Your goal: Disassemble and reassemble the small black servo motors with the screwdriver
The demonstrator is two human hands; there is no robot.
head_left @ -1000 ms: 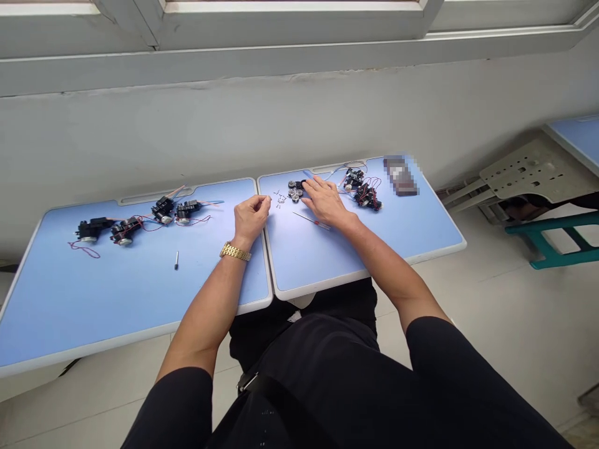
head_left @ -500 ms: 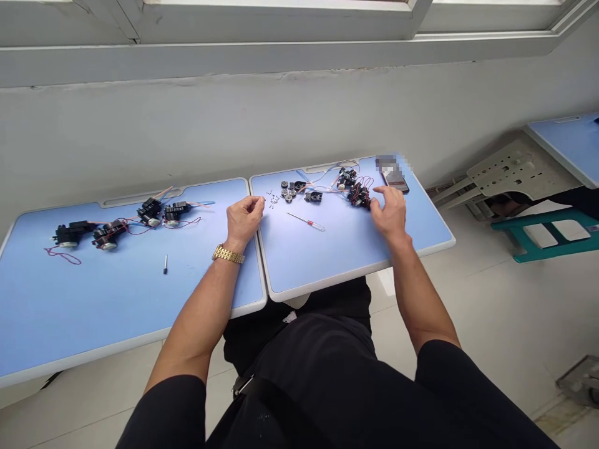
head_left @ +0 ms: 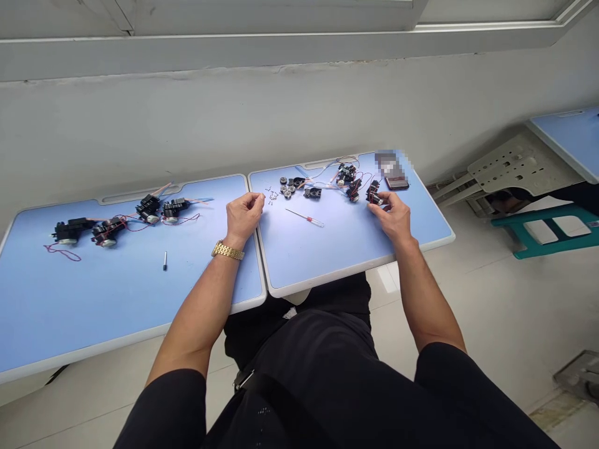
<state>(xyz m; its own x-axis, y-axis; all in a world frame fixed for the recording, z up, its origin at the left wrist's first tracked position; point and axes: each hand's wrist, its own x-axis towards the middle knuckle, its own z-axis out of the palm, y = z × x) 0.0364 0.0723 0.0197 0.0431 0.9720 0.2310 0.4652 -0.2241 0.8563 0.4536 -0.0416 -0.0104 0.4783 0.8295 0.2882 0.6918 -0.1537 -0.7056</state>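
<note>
My right hand (head_left: 395, 218) grips a small black motor unit (head_left: 374, 192) with dark red wires, at the right side of the right-hand table. Two similar wired units (head_left: 354, 189) lie just left of it. My left hand (head_left: 244, 215) is closed in a pinch near the seam between the tables; whatever its fingertips hold, if anything, is too small to make out. Just right of that hand are scattered small screws (head_left: 272, 196) and a cluster of round metal-rimmed parts (head_left: 287, 187). A screwdriver (head_left: 305, 217) with a clear and red handle lies between my hands.
Several black motor units (head_left: 108, 231) with wires lie on the left table (head_left: 93, 305), along with a small marker-like stick (head_left: 165, 260). A black holder part (head_left: 312, 193) sits behind the screwdriver. A phone (head_left: 395, 174) rests at the right table's back corner. A green stool (head_left: 543, 231) stands to the right.
My right hand has taken hold of one motor unit and drawn it to the right, apart from the others. My left hand stays in its pinch at the same place.
</note>
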